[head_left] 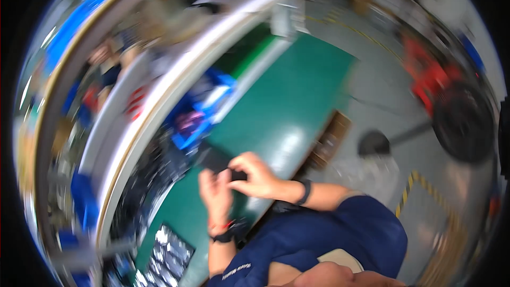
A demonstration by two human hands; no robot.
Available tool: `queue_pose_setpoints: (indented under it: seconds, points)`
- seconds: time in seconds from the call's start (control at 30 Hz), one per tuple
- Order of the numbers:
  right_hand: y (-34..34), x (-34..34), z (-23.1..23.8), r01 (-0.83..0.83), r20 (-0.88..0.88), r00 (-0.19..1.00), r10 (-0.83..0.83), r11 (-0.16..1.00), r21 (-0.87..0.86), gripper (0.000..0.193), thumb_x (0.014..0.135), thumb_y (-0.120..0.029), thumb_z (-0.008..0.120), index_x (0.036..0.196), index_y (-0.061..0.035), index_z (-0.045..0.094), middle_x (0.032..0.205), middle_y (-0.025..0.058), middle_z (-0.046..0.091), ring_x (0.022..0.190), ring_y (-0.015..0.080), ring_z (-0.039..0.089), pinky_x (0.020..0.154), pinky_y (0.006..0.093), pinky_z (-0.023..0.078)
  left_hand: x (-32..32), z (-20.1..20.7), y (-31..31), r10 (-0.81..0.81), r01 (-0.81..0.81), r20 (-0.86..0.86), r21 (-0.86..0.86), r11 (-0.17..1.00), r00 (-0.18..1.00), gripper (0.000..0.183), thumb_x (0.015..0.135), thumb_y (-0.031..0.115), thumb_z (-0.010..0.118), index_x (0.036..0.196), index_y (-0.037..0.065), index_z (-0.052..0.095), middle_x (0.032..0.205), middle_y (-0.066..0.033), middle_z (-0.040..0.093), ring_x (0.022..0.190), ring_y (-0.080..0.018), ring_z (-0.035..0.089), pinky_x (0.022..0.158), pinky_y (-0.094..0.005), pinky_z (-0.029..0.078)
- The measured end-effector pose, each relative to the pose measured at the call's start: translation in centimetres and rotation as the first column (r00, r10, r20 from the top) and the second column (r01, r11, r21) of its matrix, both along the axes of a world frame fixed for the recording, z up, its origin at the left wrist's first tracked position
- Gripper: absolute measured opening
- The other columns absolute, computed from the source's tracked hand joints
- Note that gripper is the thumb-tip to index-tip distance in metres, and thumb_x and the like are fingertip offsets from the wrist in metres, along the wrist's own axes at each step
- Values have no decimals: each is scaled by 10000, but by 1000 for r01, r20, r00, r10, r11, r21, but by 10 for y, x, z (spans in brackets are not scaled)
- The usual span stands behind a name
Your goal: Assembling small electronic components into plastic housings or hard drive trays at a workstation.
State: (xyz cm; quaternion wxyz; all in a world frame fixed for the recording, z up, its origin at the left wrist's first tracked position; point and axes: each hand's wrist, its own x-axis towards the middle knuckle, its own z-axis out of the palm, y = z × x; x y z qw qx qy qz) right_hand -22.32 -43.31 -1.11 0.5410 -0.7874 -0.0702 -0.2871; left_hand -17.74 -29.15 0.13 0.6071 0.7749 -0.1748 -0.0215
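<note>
Both hands meet over the green worktop (265, 111), close to my body, and the view is smeared by motion. A dark, flat, roughly rectangular piece (214, 158) lies at my fingertips; its kind is too blurred to make out. My right hand (255, 176) curls its thumb and fingers round the near end of this piece. Alongside it, my left hand (216, 190) has bent, raised fingers at the piece's near edge; whether they grip it is unclear. A dark band circles each wrist, with a red one also on the left.
Silvery-black packets (169, 255) lie on the worktop at lower left. Dark plastic bags (154, 180) and a blue bin (204, 109) line the shelf side. Rightward stand an open cardboard box (333, 137), a round dark stool seat (374, 143) and red equipment (425, 74).
</note>
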Motion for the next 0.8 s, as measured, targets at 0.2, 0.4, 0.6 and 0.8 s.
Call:
queue_pose_setpoints:
  seconds: [0.2,0.4,0.6,0.8]
  points:
    - [19,-13,15,-32,12,999,29,946,324,236,740,-123,693,699,-28,481,647,68,486,580,198,511,515,326,407,-22,30,25,-191,189,-80,-27,982,978,227,967,156,424,1111,-5,492,947,-76,584,724,-76,564,514,-203,484]
    - [38,-19,5,-62,8,998,65,899,433,217,738,-123,700,714,-28,507,654,69,509,596,185,531,513,314,419,-34,39,39,-48,55,-48,158,986,998,230,931,102,483,722,38,413,674,-7,479,578,-49,474,481,-203,480]
    - [-58,-18,5,188,-399,917,0,883,430,200,810,-220,681,760,-42,604,694,4,581,660,97,529,592,264,448,-34,52,47,142,-138,-150,36,990,978,241,913,151,543,716,74,429,633,30,433,517,-66,494,466,-205,443]
    - [-76,-3,18,364,-135,914,-382,921,-141,160,768,-95,673,835,-30,543,763,45,541,675,126,517,593,278,429,-38,32,54,110,-147,-237,-142,979,965,118,870,91,603,826,36,509,650,17,539,517,-33,503,453,-181,425]
